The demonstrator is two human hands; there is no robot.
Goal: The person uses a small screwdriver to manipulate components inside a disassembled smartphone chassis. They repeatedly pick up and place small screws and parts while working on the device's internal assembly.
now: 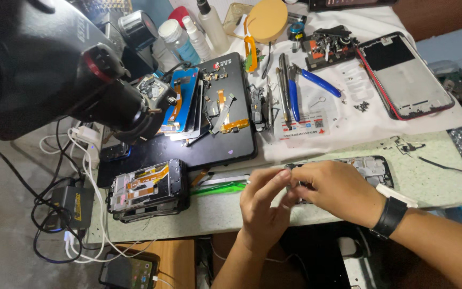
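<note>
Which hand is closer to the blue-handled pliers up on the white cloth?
The right hand. It sits almost straight below the blue-handled pliers, over the opened phone. The left hand is lower and further left, so further away.

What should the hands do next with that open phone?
Probably lower the tiny part onto the opened phone. Both the left hand and right hand meet fingertip to fingertip right above its near end, pinching something too small to identify.

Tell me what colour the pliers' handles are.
Blue, on the pliers in the head view.
</note>
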